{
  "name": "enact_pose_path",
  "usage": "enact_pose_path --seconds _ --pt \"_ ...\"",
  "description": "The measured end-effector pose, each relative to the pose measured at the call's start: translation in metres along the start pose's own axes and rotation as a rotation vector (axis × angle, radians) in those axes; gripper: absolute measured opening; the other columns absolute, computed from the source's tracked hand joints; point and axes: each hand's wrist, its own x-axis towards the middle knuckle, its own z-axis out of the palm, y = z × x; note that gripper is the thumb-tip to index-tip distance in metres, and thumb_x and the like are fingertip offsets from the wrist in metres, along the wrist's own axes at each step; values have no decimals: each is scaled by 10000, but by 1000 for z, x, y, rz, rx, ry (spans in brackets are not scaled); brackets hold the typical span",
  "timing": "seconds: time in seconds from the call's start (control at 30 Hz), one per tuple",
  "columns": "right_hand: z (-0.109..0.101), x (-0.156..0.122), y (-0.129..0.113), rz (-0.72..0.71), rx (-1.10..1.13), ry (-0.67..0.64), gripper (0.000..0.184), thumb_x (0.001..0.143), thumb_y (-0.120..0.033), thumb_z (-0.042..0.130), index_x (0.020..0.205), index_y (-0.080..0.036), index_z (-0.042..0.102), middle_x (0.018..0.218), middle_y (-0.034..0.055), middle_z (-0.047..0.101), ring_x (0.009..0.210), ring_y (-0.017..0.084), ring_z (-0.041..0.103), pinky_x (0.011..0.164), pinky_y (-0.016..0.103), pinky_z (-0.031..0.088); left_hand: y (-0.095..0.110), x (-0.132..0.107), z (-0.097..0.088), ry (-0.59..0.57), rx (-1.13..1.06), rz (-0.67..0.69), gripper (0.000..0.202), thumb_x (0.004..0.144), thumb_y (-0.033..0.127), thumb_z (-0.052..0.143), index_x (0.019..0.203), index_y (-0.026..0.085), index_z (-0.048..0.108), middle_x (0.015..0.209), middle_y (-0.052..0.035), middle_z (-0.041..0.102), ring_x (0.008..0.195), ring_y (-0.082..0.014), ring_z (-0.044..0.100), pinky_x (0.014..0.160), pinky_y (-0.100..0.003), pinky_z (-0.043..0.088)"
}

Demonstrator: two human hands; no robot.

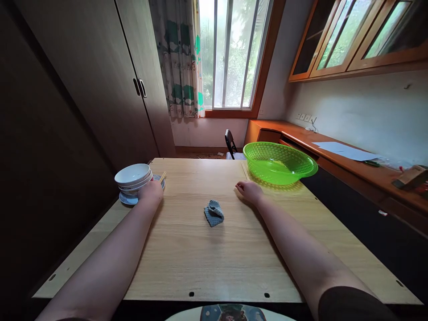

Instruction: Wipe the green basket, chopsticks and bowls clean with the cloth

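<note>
My two arms are stretching over a pale wooden tabletop (187, 263), seen from my own head. At the far left, my left hand (151, 191) is resting right beside a stack of white bowls (133, 174); its fingers are turning away from view, so I cannot tell whether they are spreading or pinching anything. The bowls are sitting upright, one inside another, above a blue-patterned plate (128, 199). Just beyond that hand, light wooden chopsticks (163, 176) are poking out over the edge of a second dish, which my hand is partly hiding. On the other side, my right hand (250, 191) is lying low over the tabletop, its fingers curling inward; I cannot tell whether they are gripping something. Just past it, a thin pale stick (245, 171) is lying beside a big, see-through green basin (281, 174), which is standing at the far right and casting a yellow-green tint on the wood. Between my arms, nearer to me than either hand, a crumpled grey-blue cloth (214, 213) is lying well apart from both. Beyond the tabletop, a dark-backed chair (230, 141) is standing below a bright window (234, 53).
</note>
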Motion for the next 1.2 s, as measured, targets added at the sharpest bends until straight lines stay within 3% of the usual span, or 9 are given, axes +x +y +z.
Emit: enact_pose_path --seconds 0.1,0.23,0.37,0.5,0.7,0.83,0.93,1.07,1.2 --pt "-5 -3 -24 -53 94 5 347 934 -421 426 936 -211 702 895 61 721 776 167 623 627 256 346 7 -6 -1 34 52 2 234 856 214 461 897 69 640 962 -250 655 929 -338 615 728 -363 430" --pt "-13 -19 -71 -229 157 -108 407 883 -562 463 923 -223 684 848 39 708 709 151 607 597 248 330 29 -24 3 35 -7 185 325 901 388 408 865 150 626 847 -124 671 742 -216 596 598 -271 343" --pt "-16 -37 -107 -317 51 -216 608 674 -730 599 973 -204 656 866 76 699 733 212 614 583 269 334 48 -44 16 -22 -142 336 331 897 425 397 790 184 597 725 -59 646 644 -176 549 539 -269 264" --pt "-13 -42 -114 -330 67 -202 458 719 -575 647 964 -188 645 900 101 689 793 234 619 629 281 360 52 -49 31 -80 -334 414 315 879 430 407 728 195 553 659 -24 616 622 -166 539 545 -267 274" --pt "19 -26 -102 43 677 -73 163 819 -355 556 839 -199 600 773 31 658 718 166 590 636 259 411 49 -42 49 -144 -607 420 278 850 420 445 713 193 530 611 2 579 534 -135 515 504 -245 311" --pt "40 -17 -99 418 1503 7 129 800 -320 568 849 -204 543 731 2 641 694 166 615 632 291 514 60 -52 55 -406 -1008 290 258 836 432 452 789 186 512 545 38 534 354 -92 432 389 -220 302" --pt "44 -16 -99 541 1916 -21 127 781 -258 600 869 -190 540 772 24 666 754 180 653 704 336 563 76 -71 57 -576 -1213 250 253 822 419 495 826 167 523 538 41 539 320 -75 422 353 -203 312" --pt "40 -18 -98 520 2073 -117 119 754 -149 577 873 -159 566 840 64 696 829 180 676 776 317 571 91 -95 61 -718 -1319 151 220 824 363 545 916 166 506 633 21 594 377 -79 513 369 -188 367" --pt "42 -15 -94 533 1878 -128 209 695 -118 626 881 -178 549 808 45 692 739 170 683 630 276 579 91 -93 66 -680 -1252 64 319 800 302 627 1048 180 467 728 7 627 453 -92 587 439 -203 435"
